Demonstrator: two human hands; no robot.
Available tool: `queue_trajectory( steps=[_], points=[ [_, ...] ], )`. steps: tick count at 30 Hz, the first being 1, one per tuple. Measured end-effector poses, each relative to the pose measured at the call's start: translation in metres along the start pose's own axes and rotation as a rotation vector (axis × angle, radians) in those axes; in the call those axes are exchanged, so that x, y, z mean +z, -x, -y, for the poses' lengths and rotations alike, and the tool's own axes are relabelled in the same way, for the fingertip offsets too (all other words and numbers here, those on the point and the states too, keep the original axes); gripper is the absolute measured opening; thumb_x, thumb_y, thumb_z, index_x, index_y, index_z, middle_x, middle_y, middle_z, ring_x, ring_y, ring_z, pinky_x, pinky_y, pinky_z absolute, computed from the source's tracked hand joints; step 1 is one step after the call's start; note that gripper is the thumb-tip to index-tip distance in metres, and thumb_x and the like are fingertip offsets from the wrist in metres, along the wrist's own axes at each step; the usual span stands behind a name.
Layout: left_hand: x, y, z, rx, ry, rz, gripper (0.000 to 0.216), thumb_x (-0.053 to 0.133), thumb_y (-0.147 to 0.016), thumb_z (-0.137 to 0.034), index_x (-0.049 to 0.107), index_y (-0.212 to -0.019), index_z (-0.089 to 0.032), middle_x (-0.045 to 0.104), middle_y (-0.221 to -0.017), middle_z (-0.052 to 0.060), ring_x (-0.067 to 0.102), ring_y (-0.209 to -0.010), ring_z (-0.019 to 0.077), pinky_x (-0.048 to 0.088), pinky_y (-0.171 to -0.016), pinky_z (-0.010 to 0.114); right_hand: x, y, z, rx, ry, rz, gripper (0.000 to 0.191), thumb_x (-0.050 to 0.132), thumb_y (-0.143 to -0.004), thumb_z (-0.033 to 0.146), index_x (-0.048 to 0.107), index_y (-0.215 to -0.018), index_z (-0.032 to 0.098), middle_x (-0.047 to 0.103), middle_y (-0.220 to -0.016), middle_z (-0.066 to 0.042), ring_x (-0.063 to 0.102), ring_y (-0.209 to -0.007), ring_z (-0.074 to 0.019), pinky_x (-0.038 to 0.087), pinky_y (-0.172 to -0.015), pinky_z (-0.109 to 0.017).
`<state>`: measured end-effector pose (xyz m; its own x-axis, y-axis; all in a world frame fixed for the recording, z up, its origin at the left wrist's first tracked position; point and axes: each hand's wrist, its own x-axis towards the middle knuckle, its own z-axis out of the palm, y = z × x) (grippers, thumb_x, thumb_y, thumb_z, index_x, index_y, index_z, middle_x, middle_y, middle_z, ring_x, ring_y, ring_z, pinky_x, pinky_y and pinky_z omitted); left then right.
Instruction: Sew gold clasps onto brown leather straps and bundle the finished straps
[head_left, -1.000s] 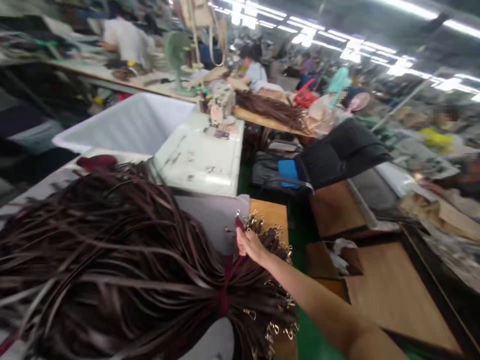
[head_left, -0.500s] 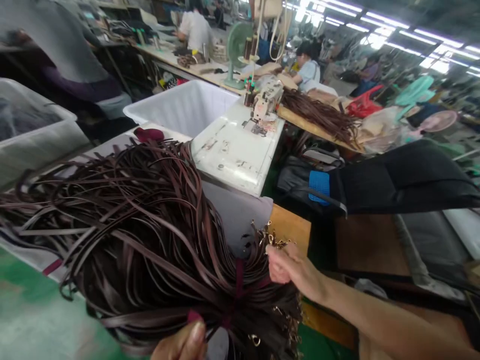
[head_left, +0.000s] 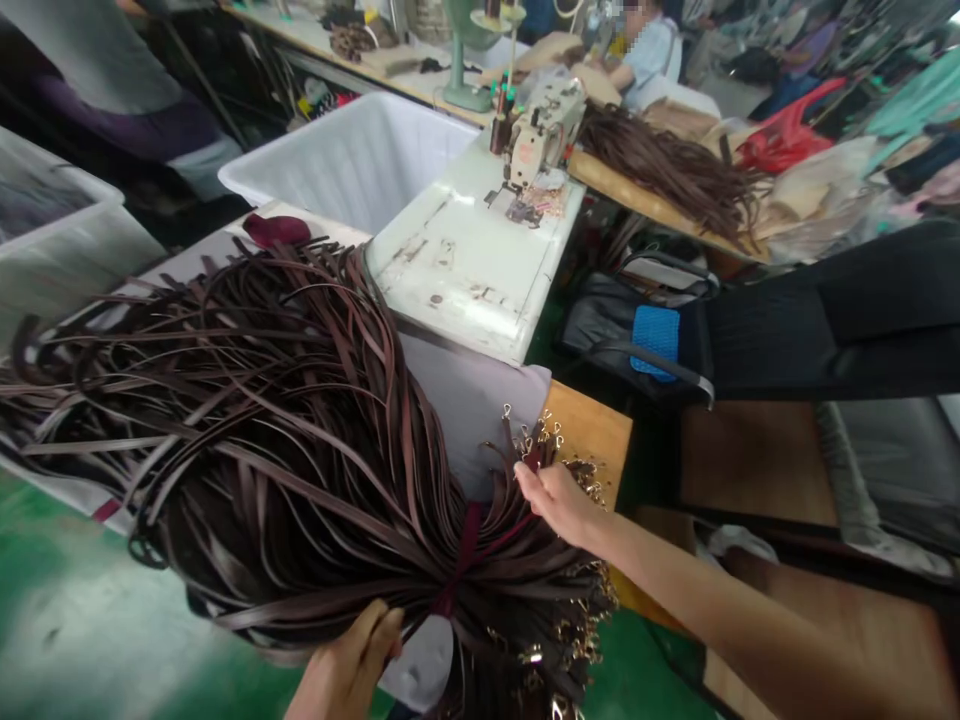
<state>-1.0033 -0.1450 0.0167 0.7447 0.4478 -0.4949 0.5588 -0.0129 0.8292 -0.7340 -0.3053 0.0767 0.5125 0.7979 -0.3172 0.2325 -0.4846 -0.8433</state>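
Observation:
A big bundle of dark brown straps point(head_left: 300, 430) lies across a pale grey surface, gathered near its right end by a maroon ribbon point(head_left: 469, 535) with a knot. Gold-coloured metal clasps point(head_left: 592, 625) sit on the strap ends. My right hand point(head_left: 559, 500) is closed on the ribbon's tail, which stretches from the knot up to my fingers. Below the bundle, left of the knot, my left hand point(head_left: 352, 650) has its fingers pressed together beside the straps; what they pinch, if anything, is hidden.
Behind the bundle stands a white sewing table point(head_left: 457, 270) with a sewing machine point(head_left: 544, 130). White bins point(head_left: 315, 160) are at the left. A black chair point(head_left: 817, 330) with a blue pad point(head_left: 655, 340) is on the right. Co-workers sit and stand farther back.
My right hand has risen slightly, drawing the ribbon tail taut. The maroon end seen at my left fingertips no longer shows, and that hand has shifted up slightly. The view has tilted down.

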Motion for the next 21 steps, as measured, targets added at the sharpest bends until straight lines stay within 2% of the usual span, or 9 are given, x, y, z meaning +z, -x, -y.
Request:
queue_trajectory(
  steps=[2, 3, 5, 7, 10, 13, 17, 19, 21],
  points=[
    [0.004, -0.001, -0.015, 0.106, -0.313, 0.124, 0.024, 0.047, -0.089, -0.043, 0.055, -0.083, -0.021, 0.064, -0.074, 0.004, 0.061, -0.067, 0.0166, 0.046, -0.063, 0.025, 0.005, 0.006, 0.013, -0.194, 0.471, 0.059, 0.052, 0.024, -0.101, 0.044, 0.049, -0.064, 0.016, 0.048, -0.053, -0.001, 0.045, -0.045, -0.0112, 0.035, -0.05, -0.028],
    [0.007, -0.002, -0.022, 0.146, -0.474, 0.171, 0.019, 0.046, -0.089, -0.037, 0.056, -0.088, -0.02, 0.066, -0.083, 0.007, 0.064, -0.076, 0.0189, 0.047, -0.068, 0.026, 0.009, 0.008, 0.018, -0.292, 0.669, 0.104, 0.045, 0.025, -0.102, 0.037, 0.057, -0.079, 0.014, 0.055, -0.06, -0.004, 0.051, -0.049, -0.0136, 0.036, -0.051, -0.029],
    [0.017, -0.003, -0.033, 0.164, -0.778, 0.207, 0.019, 0.045, -0.091, -0.029, 0.058, -0.101, -0.019, 0.066, -0.097, 0.012, 0.065, -0.088, 0.0233, 0.048, -0.074, 0.029, 0.017, 0.014, 0.022, -0.445, 0.971, 0.205, 0.028, 0.032, -0.099, 0.02, 0.057, -0.106, 0.009, 0.061, -0.068, -0.006, 0.057, -0.055, -0.0176, 0.04, -0.054, -0.031],
    [0.029, -0.003, -0.039, 0.151, -1.017, 0.219, 0.028, 0.038, -0.091, -0.015, 0.06, -0.109, -0.017, 0.064, -0.102, 0.015, 0.066, -0.09, 0.0257, 0.049, -0.074, 0.033, 0.025, 0.022, 0.023, -0.533, 1.163, 0.313, 0.021, 0.044, -0.088, 0.008, 0.058, -0.103, 0.006, 0.06, -0.069, -0.007, 0.058, -0.059, -0.0196, 0.044, -0.061, -0.034],
    [0.039, -0.005, -0.037, 0.151, -1.146, 0.244, 0.048, 0.024, -0.081, 0.005, 0.066, -0.093, -0.015, 0.064, -0.087, 0.012, 0.067, -0.071, 0.0224, 0.046, -0.059, 0.028, 0.028, 0.03, 0.023, -0.593, 1.257, 0.367, 0.007, 0.056, -0.075, 0.007, 0.062, -0.08, 0.009, 0.057, -0.071, -0.008, 0.055, -0.065, -0.0206, 0.044, -0.069, -0.038],
    [0.033, -0.015, -0.024, 0.33, -1.004, 0.212, 0.044, 0.031, -0.079, 0.004, 0.067, -0.088, -0.019, 0.063, -0.094, 0.009, 0.066, -0.073, 0.0178, 0.048, -0.062, 0.024, 0.024, 0.029, 0.025, -0.632, 1.127, 0.285, 0.012, 0.056, -0.083, 0.018, 0.063, -0.074, 0.013, 0.057, -0.079, -0.008, 0.052, -0.078, -0.0213, 0.041, -0.075, -0.038],
    [0.02, -0.026, -0.008, 0.617, -0.508, 0.086, 0.023, 0.051, -0.087, -0.03, 0.066, -0.072, -0.022, 0.059, -0.118, 0.009, 0.057, -0.106, 0.023, 0.047, -0.091, 0.03, 0.027, 0.018, 0.019, -0.544, 0.523, 0.292, 0.032, 0.056, -0.09, 0.04, 0.062, -0.071, 0.015, 0.059, -0.094, -0.005, 0.049, -0.092, -0.0183, 0.039, -0.084, -0.034],
    [0.021, -0.026, -0.008, 0.537, -0.231, 0.095, 0.025, 0.053, -0.086, -0.043, 0.068, -0.08, -0.023, 0.06, -0.118, 0.007, 0.055, -0.112, 0.0241, 0.044, -0.098, 0.032, 0.037, 0.012, 0.013, -0.398, 0.096, 0.354, 0.036, 0.052, -0.091, 0.045, 0.062, -0.077, 0.014, 0.06, -0.092, -0.004, 0.052, -0.083, -0.0133, 0.042, -0.077, -0.027],
    [0.029, -0.022, -0.016, 0.357, 0.053, 0.15, 0.032, 0.051, -0.087, -0.05, 0.067, -0.083, -0.022, 0.066, -0.098, 0.005, 0.06, -0.101, 0.0218, 0.044, -0.098, 0.029, 0.05, 0.009, 0.008, -0.221, -0.261, 0.412, 0.045, 0.045, -0.093, 0.05, 0.059, -0.074, 0.012, 0.059, -0.076, -0.002, 0.052, -0.068, -0.0095, 0.042, -0.067, -0.023]
  ],
)
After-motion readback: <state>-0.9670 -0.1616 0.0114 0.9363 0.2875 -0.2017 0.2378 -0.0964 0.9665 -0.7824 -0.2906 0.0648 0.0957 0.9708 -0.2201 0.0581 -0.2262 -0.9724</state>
